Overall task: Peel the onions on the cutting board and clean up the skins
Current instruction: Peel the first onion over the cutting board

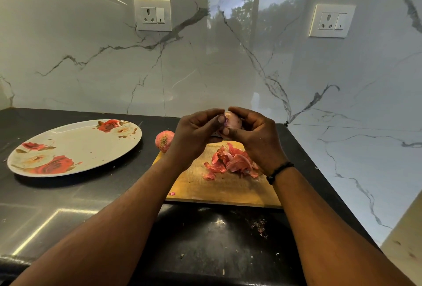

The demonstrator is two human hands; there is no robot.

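I hold a small pale-purple onion point(233, 120) up above the wooden cutting board point(219, 190). My right hand point(255, 137) cups it from the right with curled fingers. My left hand point(196, 135) grips it from the left, thumb tip against its skin. A heap of pink-red onion skins point(230, 162) lies on the board below my hands. A second onion point(164, 140), still in its reddish skin, sits at the board's far left corner. One small skin scrap point(172, 193) lies on the counter by the board's left edge.
A large oval plate point(75, 146) with red rose prints sits on the black counter to the left. Marble walls with two socket plates point(152, 14) point(332, 21) close the back and right. Small crumbs point(260, 228) dot the counter in front of the board.
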